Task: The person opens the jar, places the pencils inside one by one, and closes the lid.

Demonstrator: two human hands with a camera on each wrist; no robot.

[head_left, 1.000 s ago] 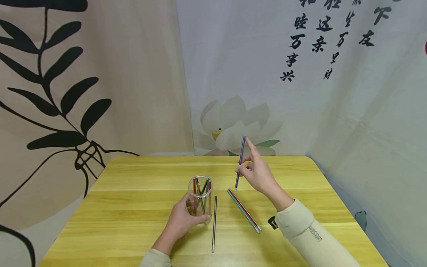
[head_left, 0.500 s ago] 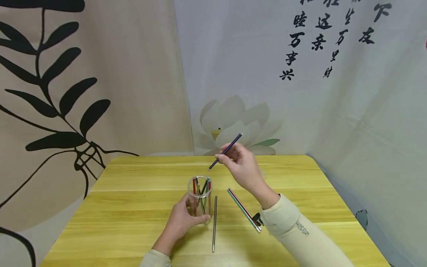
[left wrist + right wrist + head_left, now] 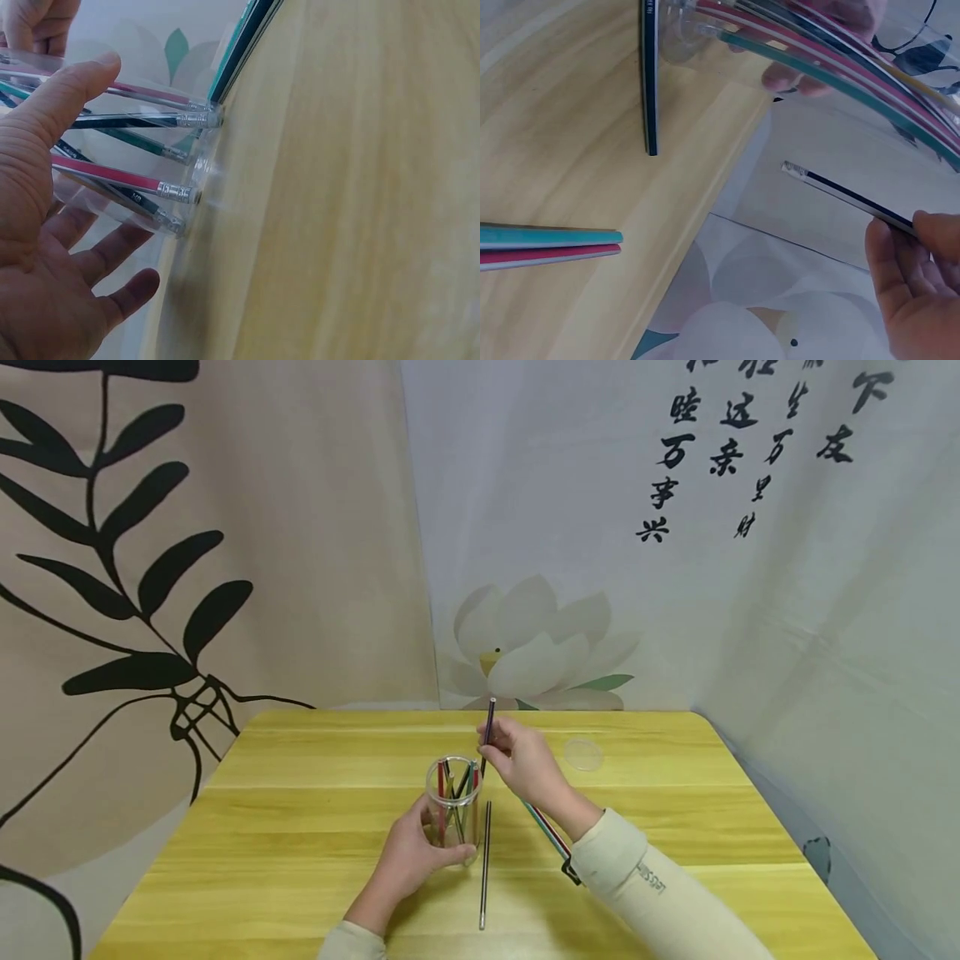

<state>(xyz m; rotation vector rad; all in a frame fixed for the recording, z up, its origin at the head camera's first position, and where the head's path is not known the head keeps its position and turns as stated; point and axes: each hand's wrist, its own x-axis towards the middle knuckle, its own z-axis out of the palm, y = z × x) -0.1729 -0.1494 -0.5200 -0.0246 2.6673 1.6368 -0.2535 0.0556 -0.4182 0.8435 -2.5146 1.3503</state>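
Note:
My left hand grips a clear jar, its thumb and fingers round the wall. Inside lean several pencils in red, green and black; the left wrist view shows their eraser ends at the jar's base. My right hand pinches a dark pencil just right of the jar's rim, nearly upright. In the right wrist view, that pencil's silver eraser end sticks out from the fingers, apart from the jar.
A single black pencil lies on the wooden table right of the jar. Teal and red pencils lie together, partly under the right forearm. A clear round lid is behind the right wrist.
My right hand has moved left and down with the dark pencil, from beyond the loose pencils to beside the jar. The pencil stands steeper than half a second ago. My left hand keeps its grip.

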